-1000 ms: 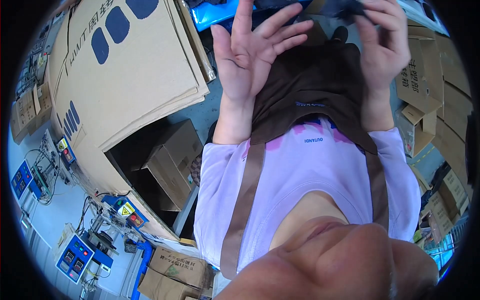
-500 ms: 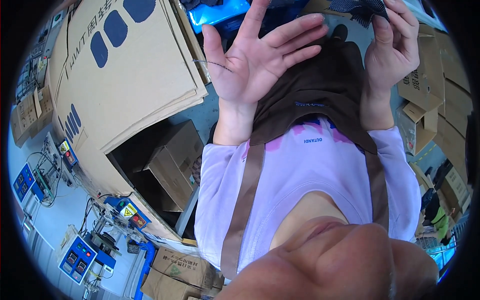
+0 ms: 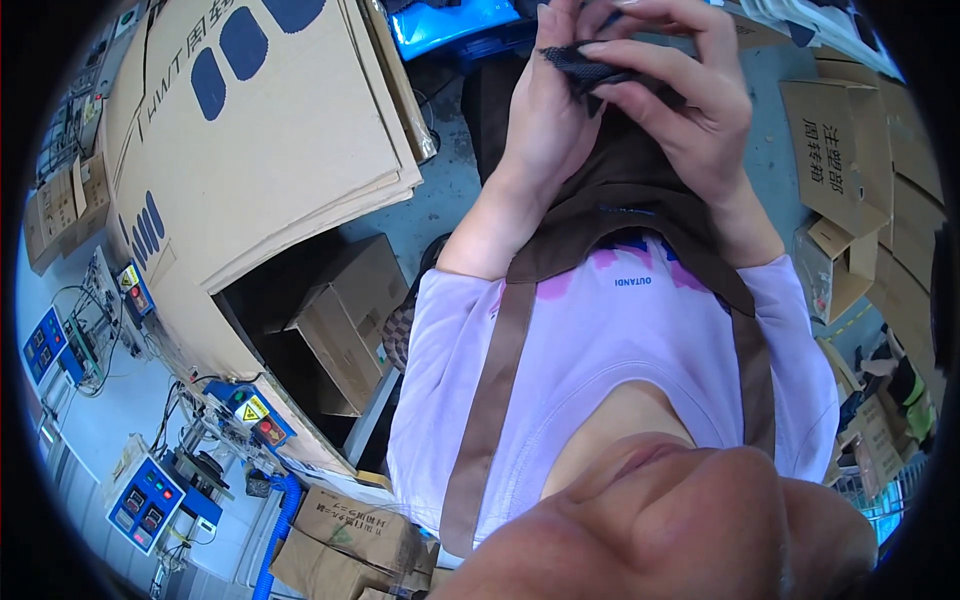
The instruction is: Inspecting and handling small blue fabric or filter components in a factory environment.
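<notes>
A small piece of dark woven fabric (image 3: 583,68) is bunched between my two hands near the top of the view. My right hand (image 3: 695,100) is closed on it, thumb below and fingers above. Upright on the other side, my left hand (image 3: 550,120) has its palm against the fabric. The left fingers are partly behind the right ones, blurred and cut off by the upper edge, so their grip does not show. Both hands are above the brown apron (image 3: 640,200) on my body.
A stack of large flat cardboard sheets (image 3: 300,140) stands at the left, with a brown carton (image 3: 355,320) in the dark space below. Shiny blue plastic (image 3: 460,25) lies beyond my left hand. Open cartons (image 3: 835,150) stand at the right. Blue control boxes (image 3: 150,505) with cables are at lower left.
My left hand was spread open with a dark thread across it; it has moved right and turned inward. My right hand has brought the fabric left to it. The thread no longer shows.
</notes>
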Motion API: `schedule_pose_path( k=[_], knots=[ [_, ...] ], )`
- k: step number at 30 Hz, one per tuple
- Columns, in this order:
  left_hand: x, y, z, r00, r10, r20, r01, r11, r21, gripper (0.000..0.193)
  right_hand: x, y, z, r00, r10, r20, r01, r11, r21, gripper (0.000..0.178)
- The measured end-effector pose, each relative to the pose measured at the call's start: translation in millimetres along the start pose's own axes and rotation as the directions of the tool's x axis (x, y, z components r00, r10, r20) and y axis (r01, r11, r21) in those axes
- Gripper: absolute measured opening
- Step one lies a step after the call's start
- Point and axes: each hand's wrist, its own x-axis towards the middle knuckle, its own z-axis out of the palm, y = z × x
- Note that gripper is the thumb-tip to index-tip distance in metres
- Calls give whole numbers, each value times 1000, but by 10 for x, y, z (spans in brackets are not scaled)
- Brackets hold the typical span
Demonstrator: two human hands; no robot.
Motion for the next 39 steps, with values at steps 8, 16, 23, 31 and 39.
schedule_pose_path(
  k=[8, 16, 23, 31, 39],
  knots=[
    [-41, 79, 139, 952, 307, 13, -271, 819, 506, 64, 125, -270, 48, 952, 115, 284, -129, 991, 29, 14],
    [54, -202, -107, 964, 251, 91, -267, 921, 282, 59, 119, -356, 0, 915, 226, 333, -272, 958, 96, 14],
    [90, -180, -107, 985, 173, 2, -169, 965, 200, 53, -14, -138, -29, 903, 358, 237, -407, 888, 211, 12],
    [-45, 95, -232, 917, 395, -58, -374, 900, 224, 34, -29, 22, 114, 821, 561, 107, -546, 715, 436, 13],
    [-115, -126, -44, 771, 468, 433, -429, -122, 895, 47, -192, 48, -14, 894, 444, 59, -446, 870, 209, 16]
  ],
)
